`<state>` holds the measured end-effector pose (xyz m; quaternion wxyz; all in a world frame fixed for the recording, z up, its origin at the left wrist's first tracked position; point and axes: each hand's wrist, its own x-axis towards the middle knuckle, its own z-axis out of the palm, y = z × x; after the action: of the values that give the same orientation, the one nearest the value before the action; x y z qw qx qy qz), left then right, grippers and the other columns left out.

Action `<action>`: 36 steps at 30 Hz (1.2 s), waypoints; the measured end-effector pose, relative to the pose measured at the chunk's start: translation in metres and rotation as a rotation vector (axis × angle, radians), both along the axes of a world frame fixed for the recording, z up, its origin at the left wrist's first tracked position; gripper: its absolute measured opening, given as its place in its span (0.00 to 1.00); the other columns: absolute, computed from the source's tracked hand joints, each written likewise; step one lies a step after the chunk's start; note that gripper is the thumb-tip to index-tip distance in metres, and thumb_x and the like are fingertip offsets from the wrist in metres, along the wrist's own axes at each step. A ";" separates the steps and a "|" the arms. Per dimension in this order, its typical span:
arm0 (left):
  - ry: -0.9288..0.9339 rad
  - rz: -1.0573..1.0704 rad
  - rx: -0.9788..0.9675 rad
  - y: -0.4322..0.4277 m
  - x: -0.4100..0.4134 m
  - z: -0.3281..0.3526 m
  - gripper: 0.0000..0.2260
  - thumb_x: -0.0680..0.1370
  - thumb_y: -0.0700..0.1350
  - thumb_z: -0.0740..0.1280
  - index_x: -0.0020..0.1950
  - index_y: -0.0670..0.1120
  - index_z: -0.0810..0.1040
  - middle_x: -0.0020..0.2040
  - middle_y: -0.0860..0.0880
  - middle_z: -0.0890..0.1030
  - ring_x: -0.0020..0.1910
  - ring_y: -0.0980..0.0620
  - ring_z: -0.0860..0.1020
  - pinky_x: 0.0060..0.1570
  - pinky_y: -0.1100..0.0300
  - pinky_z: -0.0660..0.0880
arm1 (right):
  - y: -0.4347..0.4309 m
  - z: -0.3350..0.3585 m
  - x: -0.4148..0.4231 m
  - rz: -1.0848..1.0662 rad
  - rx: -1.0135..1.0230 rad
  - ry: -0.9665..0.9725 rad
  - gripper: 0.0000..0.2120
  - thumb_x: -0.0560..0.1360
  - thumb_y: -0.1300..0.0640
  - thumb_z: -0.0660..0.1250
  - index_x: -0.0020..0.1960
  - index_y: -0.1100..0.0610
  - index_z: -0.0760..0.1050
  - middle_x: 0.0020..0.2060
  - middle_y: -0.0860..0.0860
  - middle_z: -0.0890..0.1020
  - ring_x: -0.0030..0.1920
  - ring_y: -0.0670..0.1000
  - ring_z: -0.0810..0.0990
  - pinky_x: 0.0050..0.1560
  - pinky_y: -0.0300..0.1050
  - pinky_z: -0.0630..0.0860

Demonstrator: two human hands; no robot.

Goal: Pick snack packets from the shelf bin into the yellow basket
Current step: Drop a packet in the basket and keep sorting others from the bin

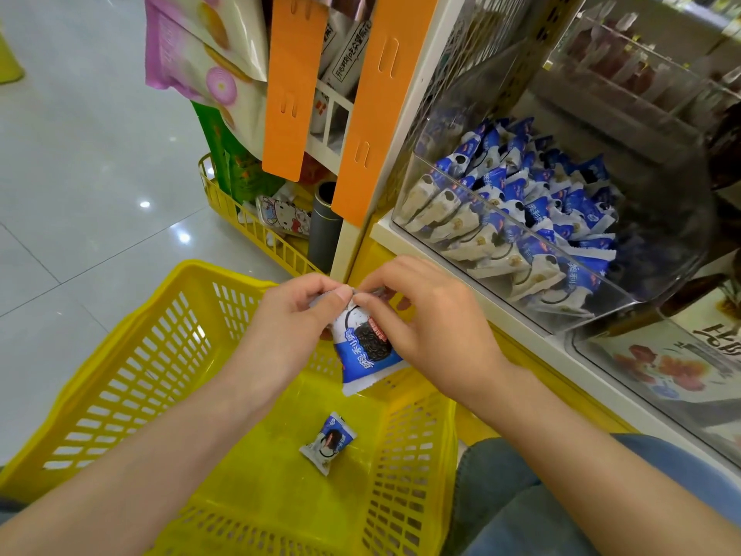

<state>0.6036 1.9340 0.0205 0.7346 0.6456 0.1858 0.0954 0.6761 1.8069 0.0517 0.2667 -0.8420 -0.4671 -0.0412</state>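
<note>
Both hands are pinching one blue-and-white snack packet (367, 347) by its top edge, left hand (298, 315) and right hand (431, 319) fingers curled, dangling it over the yellow basket (120, 379) (another packet (328, 442) is lying inside). The clear shelf bin (661, 218) is sitting close by, holding many more.

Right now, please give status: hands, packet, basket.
Left hand and right hand both pinch one blue packet above yellow basket. Second packet lies inside. Nothing blocks the drop.
</note>
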 end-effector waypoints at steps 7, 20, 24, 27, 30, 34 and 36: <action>0.183 0.144 0.094 0.006 0.004 -0.008 0.08 0.78 0.44 0.63 0.39 0.45 0.73 0.33 0.48 0.78 0.32 0.52 0.77 0.35 0.62 0.75 | 0.001 0.000 0.005 -0.229 0.222 0.222 0.03 0.75 0.57 0.66 0.42 0.51 0.74 0.36 0.42 0.78 0.43 0.39 0.76 0.35 0.31 0.72; 0.186 0.146 -0.409 0.010 0.003 0.001 0.11 0.78 0.45 0.63 0.56 0.40 0.77 0.46 0.43 0.83 0.38 0.52 0.82 0.37 0.57 0.79 | 0.000 0.001 -0.003 0.097 0.040 0.160 0.06 0.73 0.56 0.67 0.46 0.57 0.80 0.50 0.50 0.79 0.54 0.44 0.74 0.52 0.41 0.74; 0.164 0.232 -0.296 0.007 0.003 0.000 0.11 0.76 0.40 0.66 0.57 0.45 0.74 0.50 0.43 0.83 0.48 0.47 0.82 0.55 0.45 0.76 | 0.005 0.000 -0.004 -0.077 0.130 0.397 0.10 0.75 0.54 0.66 0.55 0.54 0.74 0.49 0.46 0.78 0.50 0.41 0.76 0.49 0.30 0.73; 0.117 0.168 -0.156 0.003 0.003 -0.001 0.08 0.75 0.41 0.66 0.53 0.50 0.75 0.47 0.45 0.83 0.50 0.47 0.81 0.59 0.46 0.73 | 0.008 -0.004 0.001 -0.252 0.127 0.714 0.13 0.76 0.52 0.63 0.60 0.53 0.69 0.52 0.46 0.77 0.49 0.41 0.77 0.50 0.33 0.75; 0.037 0.097 -0.037 0.000 0.003 -0.004 0.09 0.76 0.38 0.64 0.49 0.52 0.74 0.42 0.50 0.83 0.43 0.57 0.81 0.45 0.67 0.75 | 0.009 -0.004 0.003 -0.310 0.186 0.929 0.12 0.77 0.57 0.63 0.58 0.59 0.72 0.52 0.56 0.80 0.48 0.52 0.81 0.51 0.51 0.79; -0.004 0.152 0.206 0.001 0.003 -0.011 0.13 0.75 0.36 0.66 0.53 0.51 0.68 0.46 0.56 0.78 0.44 0.61 0.77 0.40 0.71 0.72 | 0.008 -0.003 0.001 -0.298 0.203 0.918 0.09 0.74 0.59 0.67 0.52 0.58 0.70 0.47 0.54 0.79 0.41 0.52 0.82 0.38 0.44 0.80; -0.024 0.142 0.289 0.001 0.002 -0.011 0.14 0.75 0.36 0.67 0.49 0.54 0.68 0.47 0.57 0.76 0.44 0.64 0.76 0.41 0.70 0.73 | 0.009 -0.006 -0.002 -0.297 0.191 0.922 0.08 0.75 0.58 0.66 0.51 0.57 0.69 0.48 0.56 0.79 0.40 0.50 0.81 0.34 0.40 0.79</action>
<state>0.6051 1.9345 0.0093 0.6278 0.7285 0.2063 0.1806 0.6742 1.8155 0.0456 0.5128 -0.8019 -0.1695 0.2554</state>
